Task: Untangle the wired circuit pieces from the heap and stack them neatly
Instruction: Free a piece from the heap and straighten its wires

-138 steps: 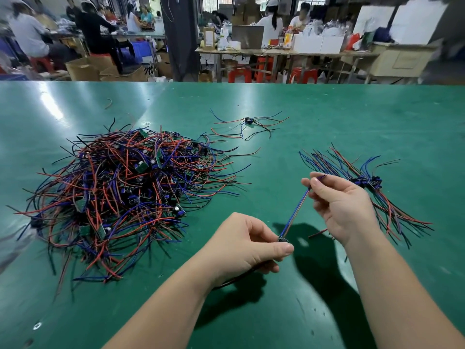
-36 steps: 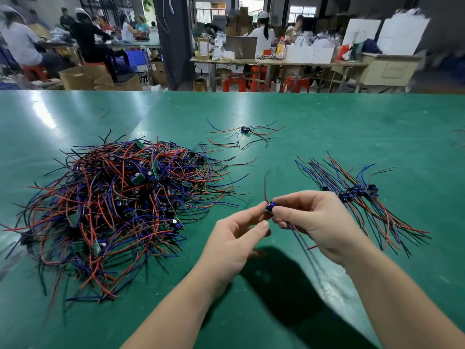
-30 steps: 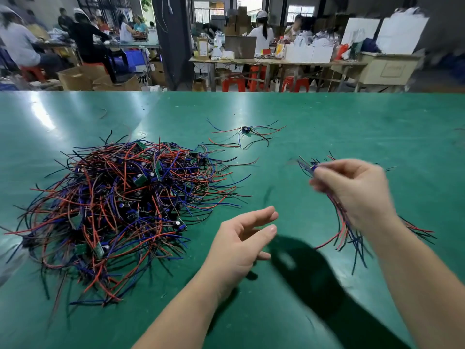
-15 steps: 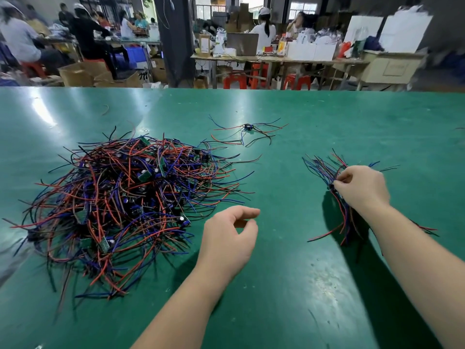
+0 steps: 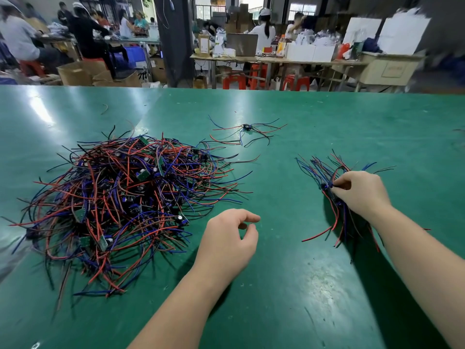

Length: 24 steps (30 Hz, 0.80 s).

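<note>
Two hands: right hand [image 5: 359, 195] pinches the stack [image 5: 325, 188] at frame right; left hand [image 5: 229, 240] loosely curled, empty, beside the heap [image 5: 120, 197].

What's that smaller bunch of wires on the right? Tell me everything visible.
The sorted bundle is a sheaf of red, blue and black plastic-coated wires, roughly parallel, fanning at both ends, with dark circuit parts clustered at its middle. It lies flat on the green table, apart from the big heap. The right hand pinches its middle.
</note>
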Each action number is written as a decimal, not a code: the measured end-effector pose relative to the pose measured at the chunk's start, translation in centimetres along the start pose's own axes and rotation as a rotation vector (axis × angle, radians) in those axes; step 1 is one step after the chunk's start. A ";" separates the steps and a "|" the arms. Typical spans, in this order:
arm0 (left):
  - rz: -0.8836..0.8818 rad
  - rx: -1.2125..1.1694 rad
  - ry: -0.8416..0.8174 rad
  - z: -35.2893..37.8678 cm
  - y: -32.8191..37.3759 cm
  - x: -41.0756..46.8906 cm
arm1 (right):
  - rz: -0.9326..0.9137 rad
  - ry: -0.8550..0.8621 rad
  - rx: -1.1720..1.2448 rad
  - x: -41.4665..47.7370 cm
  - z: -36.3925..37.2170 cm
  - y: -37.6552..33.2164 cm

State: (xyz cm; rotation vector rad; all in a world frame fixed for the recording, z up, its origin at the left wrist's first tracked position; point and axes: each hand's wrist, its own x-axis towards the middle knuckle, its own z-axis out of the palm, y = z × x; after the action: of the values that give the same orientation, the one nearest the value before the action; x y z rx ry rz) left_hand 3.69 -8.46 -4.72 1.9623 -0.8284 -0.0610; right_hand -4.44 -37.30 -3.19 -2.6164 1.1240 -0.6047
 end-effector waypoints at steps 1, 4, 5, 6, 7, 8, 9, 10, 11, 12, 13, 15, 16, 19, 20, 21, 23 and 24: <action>-0.003 0.004 -0.003 0.0 0.0 0.0 | -0.032 0.016 0.018 -0.1 0.2 0.0; -0.004 0.016 -0.011 0.0 -0.1 0.1 | -0.028 0.045 0.059 -0.2 0.6 0.3; -0.004 0.017 -0.013 0.0 -0.1 0.1 | -0.017 0.051 0.057 -0.2 0.7 0.4; -0.005 0.017 -0.015 0.0 -0.1 0.1 | -0.011 0.055 0.048 -0.2 0.8 0.5; -0.007 0.016 -0.017 0.0 -0.2 0.1 | -0.008 0.051 0.034 -0.1 0.8 0.6; -0.008 0.017 -0.019 0.0 -0.2 0.1 | -0.007 0.039 0.014 0.0 0.8 0.6; -0.009 0.022 -0.023 0.0 -0.3 0.1 | -0.004 0.017 -0.013 0.1 0.8 0.6; -0.010 0.028 -0.025 0.0 -0.3 0.0 | 0.002 -0.007 -0.038 0.2 0.7 0.6; -0.011 0.032 -0.028 0.0 -0.4 0.1 | 0.012 -0.028 -0.060 0.3 0.6 0.5; -0.013 0.035 -0.029 0.0 -0.4 0.1 | 0.015 -0.040 -0.088 0.4 0.6 0.5; -0.012 0.038 -0.029 0.0 -0.4 0.1 | 0.009 -0.037 -0.120 0.4 0.5 0.4; -0.008 0.042 -0.027 0.0 -0.4 0.1 | -0.028 0.015 -0.132 0.4 0.6 0.1; -0.006 0.043 -0.026 0.0 -0.4 0.1 | -0.048 0.039 -0.091 0.4 0.6 -0.1; 0.000 0.048 -0.018 0.0 -0.3 0.1 | -0.092 -0.001 -0.025 0.2 1.0 -0.8; 0.003 0.050 -0.018 0.0 -0.3 0.2 | -0.094 -0.020 -0.039 0.2 1.2 -0.9; 0.005 0.052 -0.019 0.0 -0.3 0.2 | -0.086 -0.023 -0.053 0.2 1.4 -1.0; 0.003 0.046 -0.023 -0.1 -0.3 0.1 | -0.050 0.006 -0.044 0.3 1.5 -1.0; 0.004 0.040 -0.025 -0.2 -0.2 0.1 | -0.030 0.021 -0.031 0.3 1.5 -1.1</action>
State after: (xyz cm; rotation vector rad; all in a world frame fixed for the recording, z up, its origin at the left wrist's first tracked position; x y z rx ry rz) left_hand 3.94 -8.32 -4.80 2.0016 -0.8555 -0.0671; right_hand -2.87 -36.70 -4.08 -2.6631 1.1109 -0.6271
